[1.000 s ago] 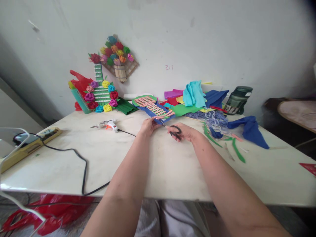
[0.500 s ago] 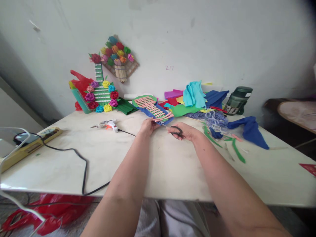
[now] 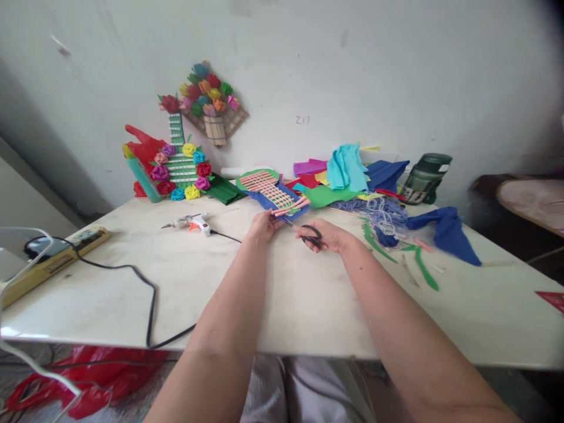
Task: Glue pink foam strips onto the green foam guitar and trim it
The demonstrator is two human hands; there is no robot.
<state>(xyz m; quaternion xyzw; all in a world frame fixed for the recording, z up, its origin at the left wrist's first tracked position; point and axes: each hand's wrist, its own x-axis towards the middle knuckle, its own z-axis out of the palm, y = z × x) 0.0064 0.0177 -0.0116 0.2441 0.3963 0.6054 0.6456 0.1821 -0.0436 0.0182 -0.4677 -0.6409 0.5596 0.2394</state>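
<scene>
My right hand (image 3: pixel 326 235) is closed around the black handles of a pair of scissors (image 3: pixel 312 237). The blades point left, at the near edge of blue paper (image 3: pixel 263 201). On that paper lies a green shape (image 3: pixel 275 174) covered with a lattice of pink strips (image 3: pixel 264 182); longer pink strips cross its near end. My left hand (image 3: pixel 264 225) pinches the near edge of the blue paper, left of the blade tips. Its fingertips are partly hidden under the paper, and how far the blades are into it I cannot tell.
A white glue gun (image 3: pixel 201 225) with a black cord lies left of my hands. Paper-flower crafts (image 3: pixel 183 167) stand by the wall. Coloured paper (image 3: pixel 346 167), tangled yarn (image 3: pixel 383 214), green scraps (image 3: pixel 425 270) and a dark bottle (image 3: pixel 425 179) are at right. A power strip (image 3: pixel 57 261) lies far left.
My right hand and the scissors have shifted slightly left and down, toward my left hand. My left hand has barely moved and keeps its hold on the blue paper.
</scene>
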